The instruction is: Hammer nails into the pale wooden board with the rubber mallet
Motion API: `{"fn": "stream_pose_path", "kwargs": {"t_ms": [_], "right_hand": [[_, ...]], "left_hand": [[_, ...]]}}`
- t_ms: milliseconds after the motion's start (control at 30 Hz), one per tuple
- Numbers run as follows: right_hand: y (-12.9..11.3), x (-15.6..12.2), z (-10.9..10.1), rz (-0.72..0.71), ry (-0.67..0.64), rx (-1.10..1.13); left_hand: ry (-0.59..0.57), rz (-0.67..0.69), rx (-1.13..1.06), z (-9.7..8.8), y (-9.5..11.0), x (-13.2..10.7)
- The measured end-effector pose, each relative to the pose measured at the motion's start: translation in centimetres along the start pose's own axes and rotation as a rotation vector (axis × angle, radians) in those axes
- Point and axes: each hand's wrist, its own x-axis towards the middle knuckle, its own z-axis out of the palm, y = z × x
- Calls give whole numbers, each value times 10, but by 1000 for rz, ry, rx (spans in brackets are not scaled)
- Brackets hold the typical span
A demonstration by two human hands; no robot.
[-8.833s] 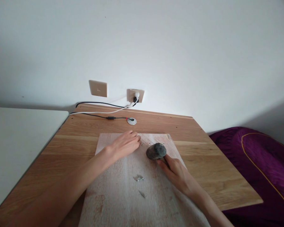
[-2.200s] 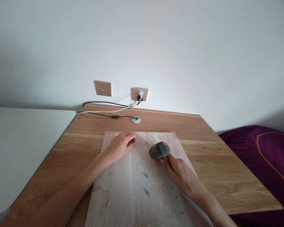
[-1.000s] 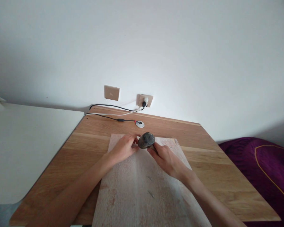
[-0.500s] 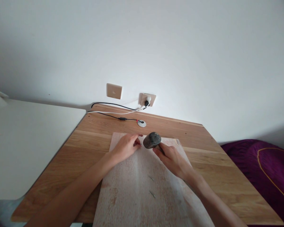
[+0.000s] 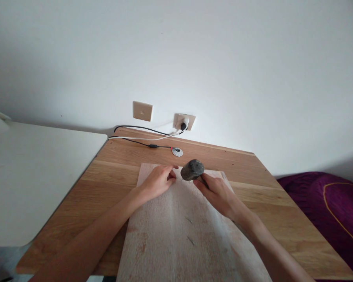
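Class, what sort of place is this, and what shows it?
Likely a room in a home: a wooden desk, a wall socket with plugs in it, and purple yellow-trimmed fabric beside the desk.

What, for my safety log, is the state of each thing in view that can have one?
Hammer: held near the far edge of the board.
Right grip: closed on the hammer.
Left grip: fingers curled, contents unclear.
Board: lying on the table.
White plug: in the socket.
Black plug: in the socket.
Wall plate: nothing plugged in.

Two hands (image 5: pixel 157 181) (image 5: pixel 219 194), one mallet (image 5: pixel 192 170), one board (image 5: pixel 161 239), two wall plates (image 5: pixel 142 111) (image 5: pixel 179 120), one wooden table (image 5: pixel 259 207) and one cable grommet (image 5: pixel 177 152) show.
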Motion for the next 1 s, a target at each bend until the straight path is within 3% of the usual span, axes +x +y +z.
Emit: {"fn": "stream_pose_path", "kwargs": {"t_ms": [167, 333, 667, 867, 1000], "right_hand": [[-2, -1, 2, -14, 9, 25], [-8, -3, 11, -5, -63, -31], [-15, -4, 5, 9, -84, -37], [13, -28, 10, -11, -54, 64], [30, -44, 20, 54, -59, 69]], "left_hand": [[4, 3, -10, 0, 1, 0], [2, 26, -26, -1, 2, -1], [-8, 56, -41, -3, 2, 0], [-4, 64, 61, 1, -2, -3], [33, 151, 195, -5, 10, -6]]}}
